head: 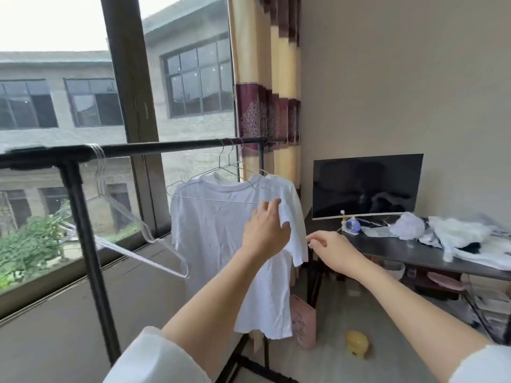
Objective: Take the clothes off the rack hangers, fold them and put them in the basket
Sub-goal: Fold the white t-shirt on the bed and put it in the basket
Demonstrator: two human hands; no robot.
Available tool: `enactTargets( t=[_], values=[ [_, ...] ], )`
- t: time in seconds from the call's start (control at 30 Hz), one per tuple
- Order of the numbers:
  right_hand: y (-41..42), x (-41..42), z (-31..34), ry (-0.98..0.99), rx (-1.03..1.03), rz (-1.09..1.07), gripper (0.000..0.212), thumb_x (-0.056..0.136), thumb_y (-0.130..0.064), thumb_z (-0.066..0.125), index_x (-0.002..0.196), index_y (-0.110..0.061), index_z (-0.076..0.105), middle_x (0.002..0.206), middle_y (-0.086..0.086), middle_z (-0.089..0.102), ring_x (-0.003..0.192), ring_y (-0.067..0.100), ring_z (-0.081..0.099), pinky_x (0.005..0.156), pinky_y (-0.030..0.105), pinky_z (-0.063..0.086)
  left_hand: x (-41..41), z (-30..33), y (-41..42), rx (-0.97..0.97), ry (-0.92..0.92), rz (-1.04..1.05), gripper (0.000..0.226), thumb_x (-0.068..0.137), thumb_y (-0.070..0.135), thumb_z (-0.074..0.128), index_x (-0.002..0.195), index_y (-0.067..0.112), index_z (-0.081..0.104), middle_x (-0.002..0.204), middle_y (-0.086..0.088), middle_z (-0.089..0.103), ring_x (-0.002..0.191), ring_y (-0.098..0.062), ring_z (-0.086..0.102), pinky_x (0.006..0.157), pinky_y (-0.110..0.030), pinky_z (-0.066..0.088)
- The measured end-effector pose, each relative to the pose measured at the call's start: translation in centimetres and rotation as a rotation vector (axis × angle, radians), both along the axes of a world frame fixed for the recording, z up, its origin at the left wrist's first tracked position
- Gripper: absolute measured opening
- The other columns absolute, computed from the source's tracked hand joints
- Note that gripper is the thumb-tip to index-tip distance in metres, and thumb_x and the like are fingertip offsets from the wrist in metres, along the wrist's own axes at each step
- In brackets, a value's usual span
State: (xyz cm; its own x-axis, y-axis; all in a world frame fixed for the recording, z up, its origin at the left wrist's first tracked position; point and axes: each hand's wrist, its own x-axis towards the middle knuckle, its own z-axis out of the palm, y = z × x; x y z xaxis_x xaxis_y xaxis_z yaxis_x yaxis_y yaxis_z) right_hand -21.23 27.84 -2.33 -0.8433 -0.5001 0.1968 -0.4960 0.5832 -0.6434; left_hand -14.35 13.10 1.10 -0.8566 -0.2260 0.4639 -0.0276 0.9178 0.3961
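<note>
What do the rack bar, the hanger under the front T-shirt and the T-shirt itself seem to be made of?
Rack bar: likely metal tube, black, slight sheen.
Hanger: thin wire, pale coated finish, bent to shape.
White T-shirt: soft, matte woven or knit cloth, probably cotton; it wrinkles and drapes. The left hand grips its shoulder.

White T-shirt (221, 244) hangs on wire hanger (221, 186) from black rack rail (166, 147). Left hand (265, 230) grips shirt's shoulder. Right hand (330, 250), fingers (313, 239) curled, just beside sleeve hem. Empty hangers (132, 239) near left post. Monitor (365, 186) on tabletop (387, 247).
</note>
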Motion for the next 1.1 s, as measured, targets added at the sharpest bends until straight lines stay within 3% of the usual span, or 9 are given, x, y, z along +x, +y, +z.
enactTargets(
  t=[0.1, 0.2, 0.4, 0.53, 0.6, 0.7, 0.8, 0.9, 1.1],
  values=[
    [-1.1, -6.2, 1.5, 0.008, -0.043, -0.02, 0.031, 0.096, -0.023, 0.039, 0.12, -0.022, 0.059, 0.122, -0.001, 0.061, 0.113, 0.015, 0.054, 0.092, 0.027, 0.042, -7.7, 1.3, -1.9, 0.241, 0.097, 0.083, 0.05, 0.092, 0.018, 0.044, 0.139, 0.007, 0.032, 0.139, -0.013, 0.036, 0.126, -0.028, 0.039, 0.102, -0.035, 0.032],
    [-2.9, -10.6, 3.2, 0.038, -0.053, 0.005, 0.033, 0.098, -0.022, 0.038, 0.124, -0.02, 0.057, 0.126, 0.0, 0.058, 0.117, 0.016, 0.051, 0.09, 0.025, 0.039, -12.9, 2.6, -4.3, 0.274, 0.107, 0.148, 0.044, 0.09, 0.016, 0.044, 0.133, 0.007, 0.039, 0.136, -0.015, 0.038, 0.124, -0.03, 0.039, 0.103, -0.037, 0.033],
    [-7.3, -19.5, 4.7, 0.109, -0.079, 0.098, 0.036, 0.098, -0.021, 0.036, 0.129, -0.018, 0.054, 0.132, 0.001, 0.055, 0.121, 0.016, 0.05, 0.097, 0.028, 0.04, -21.1, 4.1, -9.4, -0.238, 0.015, 0.332, 0.037, 0.093, 0.024, 0.042, 0.128, 0.016, 0.048, 0.134, -0.008, 0.045, 0.125, -0.029, 0.036, 0.102, -0.043, 0.033],
    [-11.3, -24.4, 5.2, 0.178, -0.105, 0.177, 0.036, 0.097, -0.014, 0.037, 0.13, -0.013, 0.052, 0.135, 0.005, 0.052, 0.124, 0.02, 0.047, 0.102, 0.029, 0.037, -23.3, 2.6, -12.3, -0.616, -0.169, 0.373, 0.04, 0.098, 0.039, 0.032, 0.128, 0.02, 0.051, 0.136, -0.004, 0.048, 0.134, -0.023, 0.03, 0.113, -0.053, 0.012],
    [-13.4, -25.7, 5.3, 0.24, -0.079, 0.229, 0.04, 0.096, -0.011, 0.036, 0.134, -0.011, 0.046, 0.142, 0.006, 0.045, 0.131, 0.021, 0.04, 0.108, 0.03, 0.031, -22.8, 1.9, -13.4, -0.692, -0.274, 0.384, 0.043, 0.099, 0.044, 0.028, 0.121, 0.02, 0.056, 0.13, -0.004, 0.053, 0.132, -0.022, 0.034, 0.114, -0.057, 0.001],
    [-16.8, -27.4, 5.2, 0.27, 0.083, 0.373, 0.052, 0.095, -0.014, 0.035, 0.146, -0.013, 0.024, 0.152, 0.006, 0.027, 0.141, 0.023, 0.02, 0.113, 0.038, 0.023, -21.7, 1.0, -14.3, -0.761, -0.316, 0.405, 0.046, 0.099, 0.045, 0.029, 0.105, 0.017, 0.064, 0.114, -0.004, 0.059, 0.121, -0.022, 0.046, 0.117, -0.05, 0.002],
    [-19.7, -27.1, 5.2, 0.347, 0.184, 0.373, 0.053, 0.094, -0.015, 0.034, 0.145, -0.013, 0.02, 0.14, 0.013, 0.044, 0.128, 0.031, 0.04, 0.092, 0.041, 0.038, -19.7, 0.8, -15.5, -0.749, -0.148, 0.386, 0.056, 0.09, 0.039, 0.022, 0.071, 0.014, 0.068, 0.079, -0.004, 0.062, 0.091, -0.023, 0.059, 0.111, -0.038, 0.025],
    [-21.5, -25.3, 5.6, 0.384, 0.188, 0.411, 0.042, 0.093, -0.01, 0.034, 0.135, -0.01, 0.031, 0.121, 0.017, 0.056, 0.11, 0.035, 0.054, 0.076, 0.036, 0.039, -16.0, 1.1, -15.8, -0.815, -0.048, 0.499, 0.049, 0.082, 0.033, 0.033, 0.043, 0.014, 0.057, 0.051, 0.001, 0.051, 0.058, -0.019, 0.054, 0.085, -0.032, 0.04],
    [-24.0, -19.8, 4.8, 0.225, 0.073, 0.607, 0.052, 0.094, -0.014, 0.035, 0.142, -0.006, 0.015, 0.12, 0.019, 0.056, 0.108, 0.036, 0.054, 0.075, 0.035, 0.036, -6.2, 2.1, -14.7, -0.593, -0.379, 0.766, 0.036, 0.076, 0.033, 0.025, 0.052, 0.019, 0.047, 0.058, 0.007, 0.039, 0.066, -0.012, 0.037, 0.096, -0.024, 0.029]
  ],
)
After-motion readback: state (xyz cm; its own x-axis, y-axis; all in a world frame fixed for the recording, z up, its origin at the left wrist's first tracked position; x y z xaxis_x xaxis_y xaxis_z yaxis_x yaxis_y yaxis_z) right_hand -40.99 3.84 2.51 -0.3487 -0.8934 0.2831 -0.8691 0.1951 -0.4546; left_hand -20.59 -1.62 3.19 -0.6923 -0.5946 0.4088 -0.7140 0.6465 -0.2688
